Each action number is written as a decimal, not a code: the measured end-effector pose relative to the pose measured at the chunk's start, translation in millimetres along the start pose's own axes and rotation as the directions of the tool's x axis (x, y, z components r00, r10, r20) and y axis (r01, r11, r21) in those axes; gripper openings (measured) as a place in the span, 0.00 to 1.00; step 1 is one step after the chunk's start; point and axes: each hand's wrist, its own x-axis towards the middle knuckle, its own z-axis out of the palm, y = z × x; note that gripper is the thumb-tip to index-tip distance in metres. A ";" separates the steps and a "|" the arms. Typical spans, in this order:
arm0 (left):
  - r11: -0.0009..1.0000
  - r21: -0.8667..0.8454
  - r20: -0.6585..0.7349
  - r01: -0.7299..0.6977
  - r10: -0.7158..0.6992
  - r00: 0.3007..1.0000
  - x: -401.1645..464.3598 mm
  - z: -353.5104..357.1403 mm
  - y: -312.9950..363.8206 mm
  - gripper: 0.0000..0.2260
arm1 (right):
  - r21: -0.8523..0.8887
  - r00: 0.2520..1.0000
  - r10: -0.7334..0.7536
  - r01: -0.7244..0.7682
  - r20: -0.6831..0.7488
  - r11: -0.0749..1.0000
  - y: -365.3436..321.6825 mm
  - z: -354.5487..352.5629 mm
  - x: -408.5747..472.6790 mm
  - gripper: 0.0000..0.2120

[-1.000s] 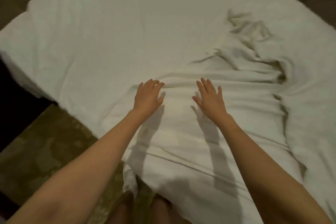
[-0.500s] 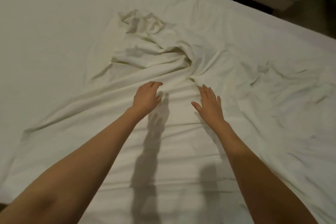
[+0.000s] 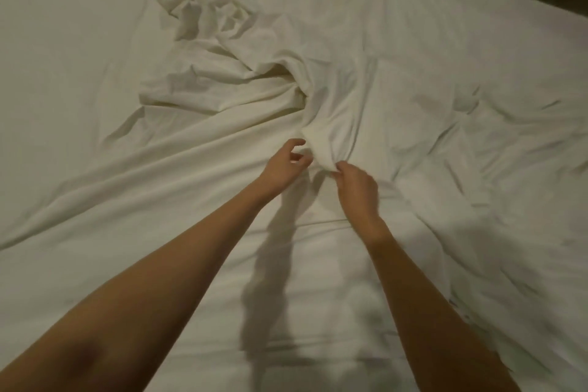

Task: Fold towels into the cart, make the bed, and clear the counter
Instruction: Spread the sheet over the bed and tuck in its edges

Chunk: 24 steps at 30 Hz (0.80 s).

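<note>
Head view: our right hand now pinches a raised fold of the sheet at frame centre, left hand curled beside it, no longer flat; bed-making continues.

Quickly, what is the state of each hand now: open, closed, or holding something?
Left hand: fingers loosely curled beside the raised fold, holding nothing.
Right hand: pinches the raised fold of the crumpled white bed sheet.
</note>
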 end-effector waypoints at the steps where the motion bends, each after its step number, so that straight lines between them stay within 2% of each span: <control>1: 0.992 -0.118 0.008 0.043 -0.042 0.999 -3.8 6.6 2.4 0.21 | 0.017 0.999 -0.034 0.033 0.042 0.999 -7.9 -3.2 -14.1 0.15; 3: 0.976 -0.209 -0.072 0.060 -0.077 0.994 -9.6 19.2 4.8 0.22 | 0.064 0.987 -0.074 0.065 0.143 0.996 -15.3 -6.8 -39.2 0.15; 5: 0.987 -0.160 -0.223 0.001 -0.037 0.974 -15.8 25.3 0.6 0.20 | 0.167 0.979 -0.080 0.049 0.189 0.985 -11.9 -10.2 -56.5 0.14; 7: 0.989 -0.141 -0.296 -0.035 -0.008 0.955 -24.1 24.3 -11.1 0.17 | 0.271 0.990 -0.068 0.032 0.124 0.962 1.8 -12.9 -63.6 0.12; 9: 0.983 -0.181 -0.305 -0.028 -0.029 0.952 -35.9 17.2 -27.4 0.16 | 0.283 1.000 -0.005 -0.001 0.021 0.959 17.9 -10.6 -65.0 0.13; 12: 0.971 -0.238 -0.321 0.014 -0.092 0.943 -51.4 5.7 -51.3 0.15 | 0.163 0.984 0.176 -0.168 -0.035 0.972 32.5 1.0 -62.0 0.31; 14: 0.967 -0.254 -0.338 0.025 -0.112 0.934 -60.2 -1.2 -61.2 0.15 | 0.366 0.951 0.303 -0.301 0.053 0.880 27.5 5.6 -59.3 0.38; 16: 0.958 -0.283 -0.314 0.038 -0.130 0.941 -68.4 -7.3 -65.0 0.17 | 0.532 0.938 0.287 -0.347 0.195 0.772 18.1 8.2 -58.4 0.31; 17: 0.956 -0.289 -0.301 0.045 -0.135 0.944 -71.5 -9.7 -65.3 0.19 | 0.524 0.942 0.252 -0.333 0.222 0.784 12.3 6.1 -60.4 0.25; 19: 0.954 -0.291 -0.311 0.070 -0.163 0.936 -76.0 -12.8 -62.8 0.20 | 0.512 0.957 0.209 -0.286 0.203 0.810 2.8 0.4 -67.5 0.19; 21: 0.957 -0.279 -0.337 0.077 -0.173 0.926 -78.9 -14.1 -55.5 0.23 | 0.536 0.966 0.203 -0.258 0.161 0.803 -8.5 -12.2 -79.7 0.19; 24: 0.992 -0.088 -0.352 0.094 -0.119 0.928 -84.1 -9.9 -38.2 0.26 | 0.554 0.990 0.117 -0.144 0.083 0.820 -21.2 -25.6 -105.3 0.16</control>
